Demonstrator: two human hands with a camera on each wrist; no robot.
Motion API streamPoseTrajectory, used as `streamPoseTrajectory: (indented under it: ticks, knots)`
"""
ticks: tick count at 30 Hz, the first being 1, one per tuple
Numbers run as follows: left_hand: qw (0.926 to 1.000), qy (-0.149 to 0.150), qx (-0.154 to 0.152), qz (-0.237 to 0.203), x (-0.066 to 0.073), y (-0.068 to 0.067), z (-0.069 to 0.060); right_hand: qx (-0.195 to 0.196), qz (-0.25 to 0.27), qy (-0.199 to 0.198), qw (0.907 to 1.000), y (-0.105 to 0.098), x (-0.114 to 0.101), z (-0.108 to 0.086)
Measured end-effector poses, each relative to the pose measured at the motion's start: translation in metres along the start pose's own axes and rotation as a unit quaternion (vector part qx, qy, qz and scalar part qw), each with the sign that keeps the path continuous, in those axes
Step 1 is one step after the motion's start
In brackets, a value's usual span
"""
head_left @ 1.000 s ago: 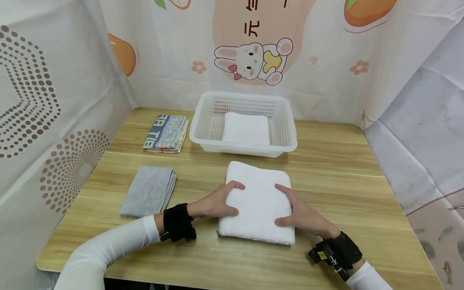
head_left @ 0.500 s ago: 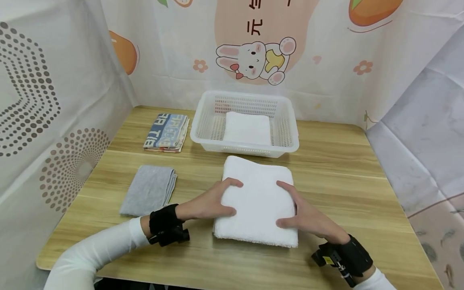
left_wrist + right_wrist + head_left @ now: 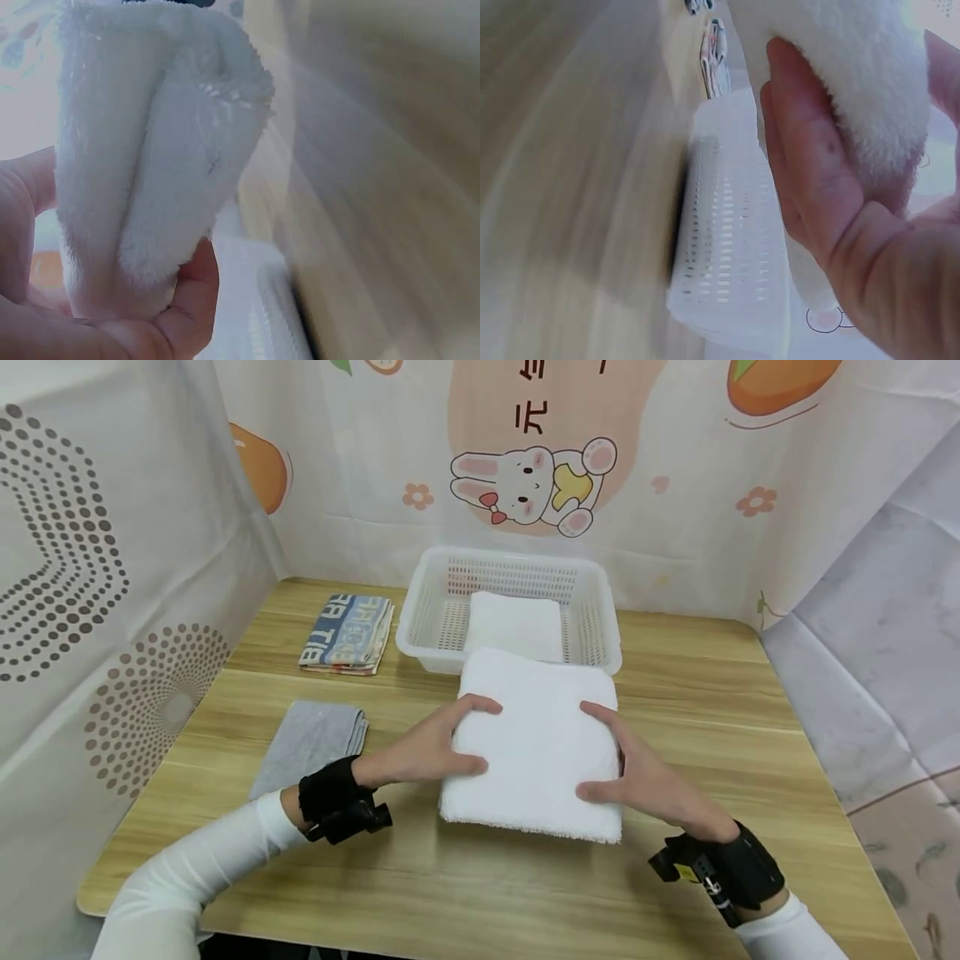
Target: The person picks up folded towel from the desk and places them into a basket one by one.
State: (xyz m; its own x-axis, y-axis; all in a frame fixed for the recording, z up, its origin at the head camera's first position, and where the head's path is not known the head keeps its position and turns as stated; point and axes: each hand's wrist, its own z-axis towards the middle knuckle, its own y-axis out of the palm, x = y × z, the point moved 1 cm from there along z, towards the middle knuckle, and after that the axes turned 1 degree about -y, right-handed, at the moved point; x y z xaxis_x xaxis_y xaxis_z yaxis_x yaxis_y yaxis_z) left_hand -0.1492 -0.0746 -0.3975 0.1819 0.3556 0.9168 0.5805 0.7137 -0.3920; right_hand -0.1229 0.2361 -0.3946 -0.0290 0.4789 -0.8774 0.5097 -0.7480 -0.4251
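Both hands hold a folded white towel [image 3: 536, 747] by its two sides, off the table, its far edge overlapping the front rim of a white basket. The left hand [image 3: 431, 745] grips the left side, thumb and one finger on top; the left wrist view shows its other fingers curled under the thick folds [image 3: 172, 165]. On the right side, the right hand [image 3: 648, 777] grips likewise, and in the right wrist view its fingers [image 3: 810, 142] lie beneath the towel. Another folded white towel [image 3: 516, 622] lies in the basket.
The perforated white basket [image 3: 588, 572] stands at the back of the wooden table [image 3: 720, 718]. A blue patterned folded cloth [image 3: 347, 631] lies back left, with a grey folded cloth [image 3: 307, 743] nearer, partly behind the left wrist. A printed curtain [image 3: 360, 468] hangs behind the table.
Both hands have lifted the white towel and moved it away from the body toward the basket. Its far edge now overlaps the basket's front rim in the head view.
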Motion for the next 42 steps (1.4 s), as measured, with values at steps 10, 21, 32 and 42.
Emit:
streamPoseTrajectory:
  ticks: [10, 21, 32, 42]
  knots:
    - [0.9998, 0.017, 0.013, 0.004, 0.000, -0.026, 0.027, 0.017, -0.019, -0.018, 0.9995, -0.020, -0.010, 0.026]
    - [0.9979, 0.019, 0.049, -0.038, 0.001, -0.055, 0.066, 0.074, 0.027, -0.026, 0.9966, -0.045, -0.016, 0.067]
    - [0.9912, 0.001, 0.117, -0.062, 0.001, -0.070, 0.110, 0.134, 0.088, -0.028, 0.9868, -0.065, -0.013, 0.104]
    - [0.9833, 0.035, 0.175, -0.037, -0.006, -0.080, 0.140, 0.200, 0.055, -0.034, 0.9776, -0.071, -0.012, 0.139]
